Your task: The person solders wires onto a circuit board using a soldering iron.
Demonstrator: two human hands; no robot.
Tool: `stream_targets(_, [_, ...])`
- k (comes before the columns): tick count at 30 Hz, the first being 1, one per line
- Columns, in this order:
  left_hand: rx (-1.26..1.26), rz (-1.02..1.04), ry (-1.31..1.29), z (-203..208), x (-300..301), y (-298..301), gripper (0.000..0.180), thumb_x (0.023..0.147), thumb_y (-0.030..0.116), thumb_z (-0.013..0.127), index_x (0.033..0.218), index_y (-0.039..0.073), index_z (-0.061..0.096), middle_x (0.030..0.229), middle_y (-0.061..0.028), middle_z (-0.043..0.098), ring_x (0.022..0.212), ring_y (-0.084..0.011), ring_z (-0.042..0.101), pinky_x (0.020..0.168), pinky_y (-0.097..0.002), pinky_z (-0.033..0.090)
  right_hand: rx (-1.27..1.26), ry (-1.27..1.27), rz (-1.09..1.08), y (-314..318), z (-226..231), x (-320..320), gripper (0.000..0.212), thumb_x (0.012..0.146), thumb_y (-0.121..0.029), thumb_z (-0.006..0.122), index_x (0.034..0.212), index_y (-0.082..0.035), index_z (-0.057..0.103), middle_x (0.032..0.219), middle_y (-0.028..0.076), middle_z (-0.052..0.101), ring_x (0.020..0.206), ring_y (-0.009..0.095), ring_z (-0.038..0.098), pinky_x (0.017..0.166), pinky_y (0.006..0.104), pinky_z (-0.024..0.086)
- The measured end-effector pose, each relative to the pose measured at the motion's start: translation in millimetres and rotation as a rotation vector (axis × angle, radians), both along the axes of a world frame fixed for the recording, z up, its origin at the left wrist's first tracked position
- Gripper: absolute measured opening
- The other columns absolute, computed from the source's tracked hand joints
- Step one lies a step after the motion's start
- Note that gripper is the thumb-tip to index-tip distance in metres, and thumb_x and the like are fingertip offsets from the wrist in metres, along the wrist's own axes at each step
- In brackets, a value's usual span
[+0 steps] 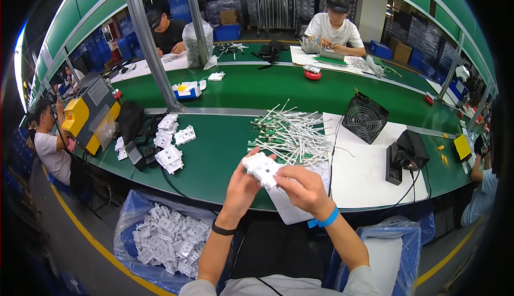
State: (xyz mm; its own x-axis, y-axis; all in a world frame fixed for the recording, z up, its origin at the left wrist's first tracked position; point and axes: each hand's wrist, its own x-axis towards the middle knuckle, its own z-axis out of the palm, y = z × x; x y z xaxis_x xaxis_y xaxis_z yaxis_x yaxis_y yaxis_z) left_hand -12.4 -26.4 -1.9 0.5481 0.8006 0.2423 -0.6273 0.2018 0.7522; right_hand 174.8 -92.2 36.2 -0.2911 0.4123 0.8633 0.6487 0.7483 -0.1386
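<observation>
Left hand (242, 182): half curled, thumb and fingers gripping the left side of the white plastic part (261, 169).
Right hand (304, 186): nearly closed, thumb and fingers pinching the part's right edge.
White plastic part: between both hands, tilted, raised over the near edge of the green table (219, 127).
Cable pile (294, 132): white leads with green boards, just beyond the hands, loose ends spreading right.
Printed sheet (289, 206): below the right hand, partly hidden by it.
Loose white parts (169, 159): on the table, left of the left hand, some stacked.
Blue bin (124, 233): lined with clear plastic, left of the left forearm, heaped with similar white pieces (172, 241).
Black fan (365, 115): beyond and right of the right hand, wire grille facing the person.
Black boxes (411, 150): right of the right hand, cabled, on a white sheet (358, 191).
Obstructions: hands cover much of the part's sides; cable pile crowds the space directly ahead.
</observation>
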Motion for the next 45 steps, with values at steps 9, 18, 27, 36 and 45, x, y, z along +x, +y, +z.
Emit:
stream_targets(9, [0.027,-0.051,-0.146,21,-5,-19,0.075,0.092,0.031,0.052,0.159,0.009,0.027,0.158,-0.0298,0.036,0.136,-0.0363,0.052,0.115,-0.0460,0.039,0.109,-0.117,-0.017,-11,-11,-2,0.033,0.073,0.003,0.069,0.106,0.002,0.071,0.113,0.016,0.069,0.105,0.034,0.070,0.087,0.0400,0.062])
stream_targets(18, [0.043,-0.037,-0.153,25,-8,-20,0.074,0.092,0.031,0.052,0.158,0.008,0.028,0.156,-0.0321,0.037,0.136,-0.0391,0.051,0.115,-0.0475,0.039,0.145,-0.139,-0.037,-10,-10,-5,0.031,0.074,0.003,0.074,0.104,-0.004,0.072,0.116,0.012,0.070,0.108,0.033,0.069,0.085,0.0385,0.062])
stream_targets(27, [0.038,-0.070,-0.111,24,1,-12,0.075,0.095,0.037,0.051,0.159,0.008,0.026,0.156,-0.0309,0.038,0.136,-0.0376,0.051,0.115,-0.0464,0.040,0.154,-0.132,-0.060,-5,-14,4,0.035,0.073,0.002,0.078,0.107,-0.006,0.071,0.114,0.010,0.070,0.105,0.030,0.069,0.081,0.0359,0.061])
stream_targets(36, [0.051,-0.068,0.281,-1,14,7,0.051,0.110,0.037,0.041,0.148,0.005,0.048,0.147,-0.0119,0.055,0.127,-0.0182,0.057,0.108,-0.0358,0.044,-0.079,0.255,-0.141,1,-9,12,0.028,0.073,0.003,0.080,0.098,-0.005,0.070,0.093,0.009,0.068,0.088,0.028,0.064,0.077,0.0373,0.053])
stream_targets(45, [0.679,0.443,0.732,-13,-4,-9,0.040,0.089,0.012,0.076,0.126,0.001,0.065,0.119,-0.0097,0.070,0.111,-0.0158,0.065,0.099,-0.0292,0.048,-0.900,0.787,0.150,5,-50,8,0.014,0.089,-0.009,0.075,0.097,0.001,0.070,0.091,0.006,0.071,0.084,0.012,0.065,0.080,0.0282,0.052])
